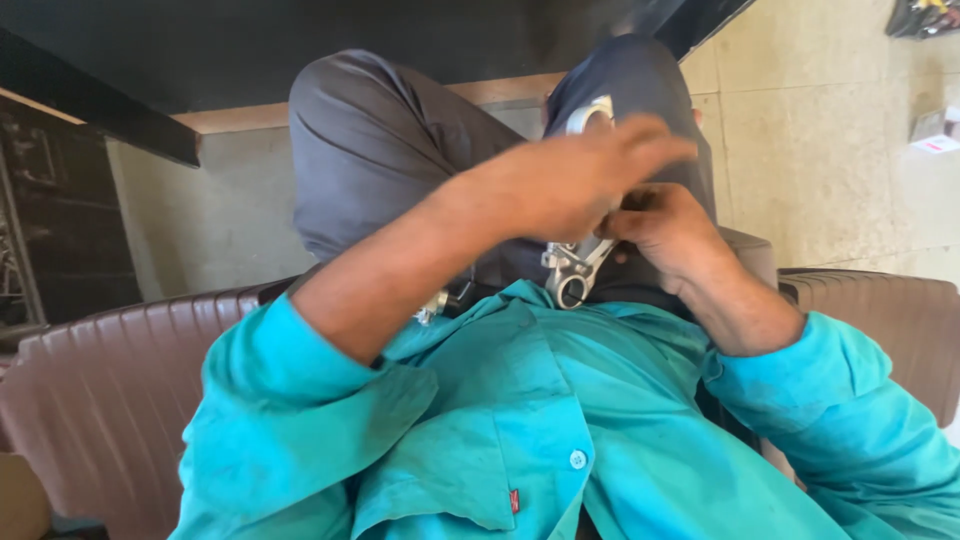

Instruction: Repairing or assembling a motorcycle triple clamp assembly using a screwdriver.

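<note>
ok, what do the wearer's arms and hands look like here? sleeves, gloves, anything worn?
Both arms wear bright teal shirt sleeves, the left sleeve and right sleeve rolled or pushed up near the elbow, leaving the forearms bare. The fabric looks creased and slightly smudged. The left hand and right hand are bare: no gloves. No watch or rings can be seen.

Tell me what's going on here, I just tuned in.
A person in a teal shirt sits in a brown padded chair, knees up. Both hands meet over the lap on a silvery metal part. The left hand reaches across on top of it; the right hand grips it from the side. One ringed end shows below the hands, another above.
</note>
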